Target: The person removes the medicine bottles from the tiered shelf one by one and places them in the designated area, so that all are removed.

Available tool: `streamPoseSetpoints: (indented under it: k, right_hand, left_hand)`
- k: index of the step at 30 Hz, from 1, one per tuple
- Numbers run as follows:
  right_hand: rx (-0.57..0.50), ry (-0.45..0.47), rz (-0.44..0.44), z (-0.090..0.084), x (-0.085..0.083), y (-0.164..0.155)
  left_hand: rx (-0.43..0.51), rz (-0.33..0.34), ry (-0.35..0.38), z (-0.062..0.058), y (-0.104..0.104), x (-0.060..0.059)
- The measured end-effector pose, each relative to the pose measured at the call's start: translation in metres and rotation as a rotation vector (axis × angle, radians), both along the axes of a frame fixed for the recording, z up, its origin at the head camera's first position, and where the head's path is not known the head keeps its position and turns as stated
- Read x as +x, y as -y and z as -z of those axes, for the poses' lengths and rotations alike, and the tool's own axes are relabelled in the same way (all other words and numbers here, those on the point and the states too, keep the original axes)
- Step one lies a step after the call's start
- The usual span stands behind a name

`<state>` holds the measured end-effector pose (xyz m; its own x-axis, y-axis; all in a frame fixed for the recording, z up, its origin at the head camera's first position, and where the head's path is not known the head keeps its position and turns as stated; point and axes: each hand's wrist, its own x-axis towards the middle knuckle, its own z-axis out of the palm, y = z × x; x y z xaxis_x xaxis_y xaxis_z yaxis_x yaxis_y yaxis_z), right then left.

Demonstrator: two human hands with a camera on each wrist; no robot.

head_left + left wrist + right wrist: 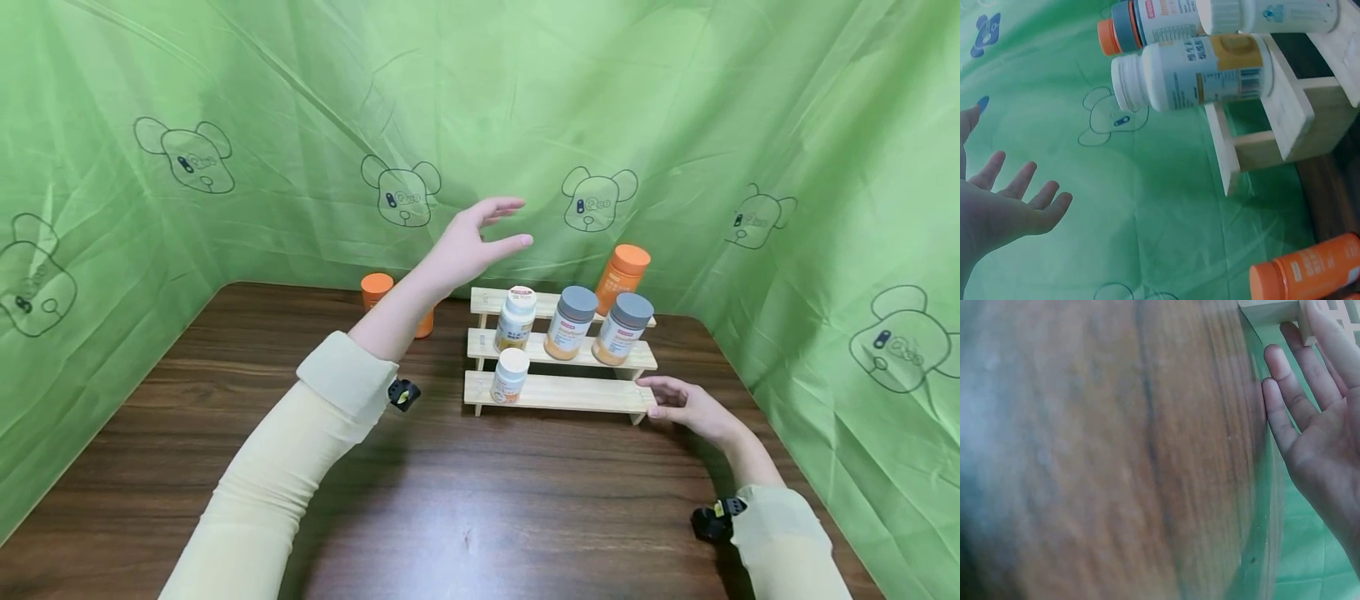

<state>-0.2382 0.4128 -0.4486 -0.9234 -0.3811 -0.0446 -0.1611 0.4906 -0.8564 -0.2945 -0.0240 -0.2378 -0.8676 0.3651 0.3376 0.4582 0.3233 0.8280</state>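
My left hand (463,243) hangs in the air above the back left of a three-tier wooden rack (570,393), fingers spread and nothing in them; the left wrist view also shows this hand (1007,209) empty. At the bottom tier's right end, my right hand (693,412) grips the corner between thumb and fingers. A small white bottle (510,377) stands at that tier's left. On the middle tier are a white bottle with a gold label (515,321) and two grey-capped jars (572,323) (622,331). An orange bottle (622,279) stands on the top tier.
Orange bottles (377,287) stand on the dark wooden table (465,492) left of the rack, partly hidden by my left forearm. A green cloth (495,100) with bear outlines surrounds the table's back and sides.
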Motion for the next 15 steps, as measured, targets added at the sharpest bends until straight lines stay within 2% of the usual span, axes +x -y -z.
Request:
streamPoseSetpoints:
  k: [15]
  right_hand:
    - [-0.009,-0.001,-0.015,0.001,-0.001,-0.001]
  left_hand:
    - [-0.023,0.079,0.02,-0.01,-0.045,-0.01]
